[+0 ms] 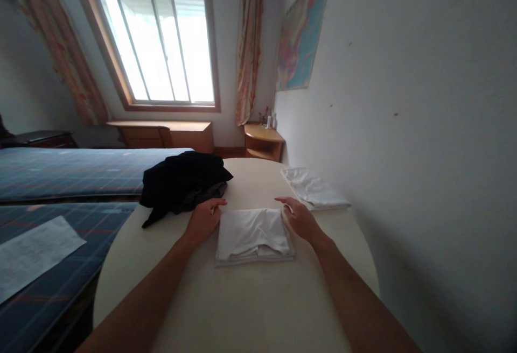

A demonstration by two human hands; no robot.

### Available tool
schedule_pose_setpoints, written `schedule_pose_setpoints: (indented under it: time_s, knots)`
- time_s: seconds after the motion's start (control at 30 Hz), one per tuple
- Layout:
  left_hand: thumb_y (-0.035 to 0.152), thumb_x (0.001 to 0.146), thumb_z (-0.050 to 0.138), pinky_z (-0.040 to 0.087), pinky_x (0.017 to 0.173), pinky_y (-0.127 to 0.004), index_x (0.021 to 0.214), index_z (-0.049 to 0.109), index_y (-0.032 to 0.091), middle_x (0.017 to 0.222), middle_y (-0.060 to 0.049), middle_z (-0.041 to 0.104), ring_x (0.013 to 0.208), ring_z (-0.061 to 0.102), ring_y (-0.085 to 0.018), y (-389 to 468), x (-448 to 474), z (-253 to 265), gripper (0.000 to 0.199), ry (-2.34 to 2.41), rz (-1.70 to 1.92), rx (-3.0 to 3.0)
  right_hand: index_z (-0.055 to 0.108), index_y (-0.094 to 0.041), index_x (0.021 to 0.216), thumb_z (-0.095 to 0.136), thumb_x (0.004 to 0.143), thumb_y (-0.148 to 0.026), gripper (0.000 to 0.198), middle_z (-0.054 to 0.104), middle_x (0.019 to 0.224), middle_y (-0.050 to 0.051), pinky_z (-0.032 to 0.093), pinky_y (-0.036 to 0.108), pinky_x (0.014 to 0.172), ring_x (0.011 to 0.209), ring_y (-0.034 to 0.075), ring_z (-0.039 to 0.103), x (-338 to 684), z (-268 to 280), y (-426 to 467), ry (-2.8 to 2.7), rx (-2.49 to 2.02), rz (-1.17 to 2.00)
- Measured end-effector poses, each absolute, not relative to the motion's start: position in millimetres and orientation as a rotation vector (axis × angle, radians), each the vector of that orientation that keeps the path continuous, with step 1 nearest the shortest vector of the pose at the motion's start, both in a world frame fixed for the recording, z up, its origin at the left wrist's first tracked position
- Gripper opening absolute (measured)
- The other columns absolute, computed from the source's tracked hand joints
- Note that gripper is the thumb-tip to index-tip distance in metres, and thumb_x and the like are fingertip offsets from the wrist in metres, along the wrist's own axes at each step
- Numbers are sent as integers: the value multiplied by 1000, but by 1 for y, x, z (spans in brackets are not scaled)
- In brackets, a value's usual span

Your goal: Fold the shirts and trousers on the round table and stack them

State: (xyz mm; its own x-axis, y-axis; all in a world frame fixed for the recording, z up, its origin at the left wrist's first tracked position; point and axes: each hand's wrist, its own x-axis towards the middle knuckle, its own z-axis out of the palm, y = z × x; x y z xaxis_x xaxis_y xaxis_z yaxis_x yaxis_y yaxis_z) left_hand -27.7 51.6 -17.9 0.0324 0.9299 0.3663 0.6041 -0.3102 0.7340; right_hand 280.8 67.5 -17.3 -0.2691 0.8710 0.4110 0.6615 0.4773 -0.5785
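Note:
A white cloth garment (254,234), folded into a flat rectangle with a few creases on top, lies on the round pale table (250,310). My left hand (205,219) is at its far left corner, fingers stretched inward and holding nothing. At the far right corner is my right hand (299,218), its fingers also extended and apart from any grip. Whether either hand touches the fabric is hard to tell. Just beyond my left hand sits a crumpled heap of black clothing (181,181). Another folded white garment (317,189) lies past my right hand, close to the wall.
Beds with blue plaid covers (100,173) stand to the left, one with a printed sheet (40,253) on it. A white wall (424,170) runs along the right. A wooden desk (189,132) and a corner shelf (264,136) are at the back below the window.

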Motion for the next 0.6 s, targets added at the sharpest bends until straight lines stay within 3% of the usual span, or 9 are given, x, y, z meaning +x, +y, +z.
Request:
schedule_pose_setpoints:
  time_s: [0.07,0.17,0.33,0.43,0.53,0.6]
  knots:
    - [29,91,45,35,115,-39,118,69,20,132,-8,64,125,57,-24,42,-13,-15,37,1509,1185,2141,58,-21,135,38,97,-30,45,59,140,9,32,40,115,133,22,49,264,-13,58,-2112,-1179,298]
    - [40,98,40,25,120,-44,146,46,18,154,-11,42,144,35,-26,25,9,-21,53,1411,860,2445,41,-24,150,35,100,-47,55,40,156,8,16,47,121,148,26,25,239,-14,44,-2337,-1214,346]
    - [56,96,42,14,117,-61,156,28,26,164,-14,15,151,8,-39,13,16,-43,69,1421,286,2576,28,-26,156,39,92,-69,79,21,164,8,2,59,118,151,35,9,231,-20,33,-2524,-1517,531]
    - [60,95,43,10,116,-64,156,25,32,165,-13,10,150,2,-40,13,11,-42,69,1389,236,2568,38,-25,152,41,91,-71,76,33,160,10,8,56,118,148,35,21,236,-16,35,-2480,-1569,471]
    - [57,96,44,9,116,-65,156,23,35,166,-12,9,150,-1,-41,11,9,-33,68,1291,213,2592,62,-23,129,36,99,-57,52,62,134,12,24,47,112,128,29,50,236,-9,38,-2352,-1630,313]
    - [53,96,46,9,116,-65,156,23,37,166,-12,11,150,2,-42,10,12,-27,66,1218,222,2637,68,-21,114,38,100,-51,45,69,119,12,33,42,104,115,26,59,237,-6,40,-2286,-1670,243]
